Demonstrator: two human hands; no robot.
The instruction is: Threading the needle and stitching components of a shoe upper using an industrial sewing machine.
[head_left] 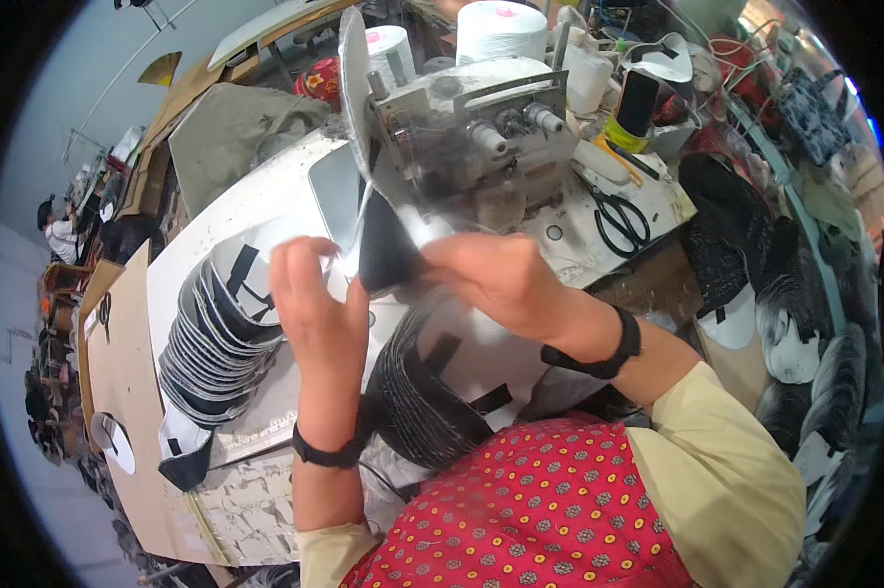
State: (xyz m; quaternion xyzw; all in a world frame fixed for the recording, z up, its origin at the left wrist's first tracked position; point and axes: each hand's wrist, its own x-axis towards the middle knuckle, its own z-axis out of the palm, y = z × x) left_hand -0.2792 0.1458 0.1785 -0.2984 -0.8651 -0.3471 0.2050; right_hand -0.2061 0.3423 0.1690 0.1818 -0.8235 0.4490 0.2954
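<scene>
A curved fabric piece (387, 245), black on one face with a pale edge, stands upright at the sewing machine (501, 137). My left hand (314, 304) holds its left side near the lower end, with thumb and fingers bent around the edge. My right hand (496, 279) is closed on the right side of the same piece, fingers pinched together. The machine's needle area is hidden behind the fabric and my fingers. Left of my left hand lies a stack of grey-white pieces (216, 338) with black patches. Below my hands sits a stack of black pieces (422, 392).
White thread cones (501, 34) stand behind the machine. Black-handled scissors (618, 218) lie on the table's right side, near a yellow tape roll (626, 135). More cut pieces (792, 343) are piled at the far right. A cardboard sheet (133, 392) borders the table's left.
</scene>
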